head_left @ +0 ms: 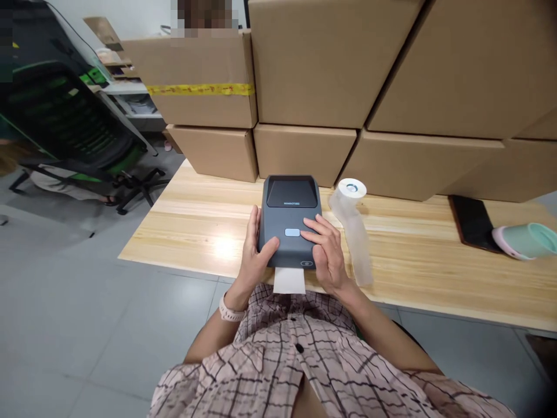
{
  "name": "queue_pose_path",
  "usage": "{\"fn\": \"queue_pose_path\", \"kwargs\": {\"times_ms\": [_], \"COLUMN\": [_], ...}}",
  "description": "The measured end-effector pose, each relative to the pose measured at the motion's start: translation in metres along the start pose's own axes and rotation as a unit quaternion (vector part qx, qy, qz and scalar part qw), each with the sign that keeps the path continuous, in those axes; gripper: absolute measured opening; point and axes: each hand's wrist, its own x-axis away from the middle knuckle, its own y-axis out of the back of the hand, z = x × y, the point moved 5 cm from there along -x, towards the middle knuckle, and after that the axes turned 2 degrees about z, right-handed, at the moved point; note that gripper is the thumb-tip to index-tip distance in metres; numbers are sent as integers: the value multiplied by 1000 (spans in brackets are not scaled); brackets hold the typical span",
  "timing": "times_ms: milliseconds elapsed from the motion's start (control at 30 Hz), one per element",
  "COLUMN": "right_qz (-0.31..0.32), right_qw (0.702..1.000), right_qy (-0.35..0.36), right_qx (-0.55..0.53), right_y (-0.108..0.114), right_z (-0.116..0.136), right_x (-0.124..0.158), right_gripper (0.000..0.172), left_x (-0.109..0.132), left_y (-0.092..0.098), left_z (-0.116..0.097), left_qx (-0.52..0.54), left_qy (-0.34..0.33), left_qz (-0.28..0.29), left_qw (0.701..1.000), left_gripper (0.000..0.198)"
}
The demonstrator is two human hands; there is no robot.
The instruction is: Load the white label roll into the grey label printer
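Observation:
A dark grey label printer [290, 217] stands on the wooden table, its lid closed, with a pale button on top. From its front slot a blank white label [289, 281] sticks out over the table edge. My left hand [256, 249] holds the printer's left side, thumb on the top front corner and fingers along the wall. On the right side lies my right hand [328, 249], fingers stretched over the top, one fingertip at the button's edge. Right of the printer is a white label roll [351, 188], its translucent strip [357, 244] trailing toward the front edge.
Cardboard boxes [304, 148] are stacked along the back of the wooden table [404, 261]. On the right lie a dark phone [472, 223] and a green and pink cup [526, 240]. An office chair [78, 116] stands at left, and a person is partly visible behind the boxes.

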Motion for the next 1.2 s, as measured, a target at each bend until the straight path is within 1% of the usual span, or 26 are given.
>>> {"fn": "queue_pose_path", "kwargs": {"times_ms": [33, 67, 133, 167, 200, 233, 267, 300, 333, 367, 400, 467, 533, 567, 600, 667, 733, 767, 800, 833, 900, 933, 1000, 1067, 1133, 1200], "right_qz": [0, 3, 24, 38, 53, 65, 76, 87, 97, 108, 122, 156, 187, 199, 204, 181, 131, 107, 91, 84, 88, 90, 85, 68, 52, 42], "right_qw": [1000, 1000, 999, 999, 997, 996, 993, 989, 984, 979, 972, 962, 960, 961, 965, 978, 988, 990, 991, 992, 994, 995, 995, 996, 996, 994], "right_qy": [2, 3, 3, 2, 2, 5, 10, 17, 26, 37, 50, 70, 68, 55, 35, -15, -67, -86, -97, -96, -67, -45, -3, 15, 6, -5], "right_qx": [5, 11, 27, 37, 50, 67, 89, 116, 145, 171, 193, 212, 199, 182, 160, 103, 49, 30, 17, 11, 14, 23, 42, 59, 77, 101], "right_y": [0, 0, 3, 4, 6, 8, 10, 11, 12, 13, 13, 12, 10, 9, 8, 9, 12, 14, 15, 17, 19, 21, 26, 30, 34, 34], "right_z": [0, 0, 0, 1, 3, 6, 9, 12, 15, 18, 21, 23, 21, 18, 15, 8, 0, -4, -6, -7, -7, -5, -4, -6, -16, -33], "right_x": [-1, -3, -7, -10, -12, -14, -17, -19, -22, -25, -28, -35, -37, -35, -31, -18, -1, 6, 11, 12, 2, -9, -37, -72, -109, -146], "right_gripper": [36, 35, 37, 40, 46, 52, 57, 59, 58, 56, 53, 49, 46, 45, 46, 52, 62, 68, 74, 78, 84, 85, 84, 82, 76, 69], "left_x": [5, 13, 35, 49, 61, 68, 72, 75, 77, 78, 76, 71, 68, 67, 67, 66, 64, 60, 52, 41, 11, -6, -41, -70, -87, -94], "left_y": [1, 3, 13, 19, 23, 21, 17, 10, 3, -4, -9, -15, -17, -15, -10, 5, 23, 30, 36, 40, 45, 46, 41, 31, 19, 8], "left_z": [-2, -4, -9, -10, -8, -2, 6, 14, 20, 22, 23, 20, 16, 15, 12, 4, -6, -9, -12, -13, -13, -11, -5, 2, 10, 14], "left_qx": [-16, -39, -90, -106, -97, -74, -43, -6, 31, 65, 92, 120, 107, 87, 64, 19, -7, -13, -17, -20, -31, -35, -37, -27, -11, -9], "left_qy": [-6, -20, -57, -72, -69, -20, 47, 120, 188, 240, 271, 289, 275, 255, 221, 122, 23, -8, -24, -31, -31, -32, -25, -5, 26, 40], "left_qz": [-17, -52, -163, -227, -264, -221, -159, -90, -24, 22, 49, 81, 97, 91, 68, -26, -131, -169, -193, -201, -200, -186, -145, -87, -40, -2], "left_qw": [1000, 998, 981, 965, 957, 972, 985, 989, 981, 968, 957, 946, 951, 959, 971, 992, 991, 986, 981, 979, 979, 981, 988, 996, 999, 999], "left_gripper": [82, 79, 63, 46, 25, 23, 32, 39, 43, 43, 42, 41, 39, 39, 43, 52, 47, 40, 32, 23, 16, 16, 24, 35, 48, 62]}}
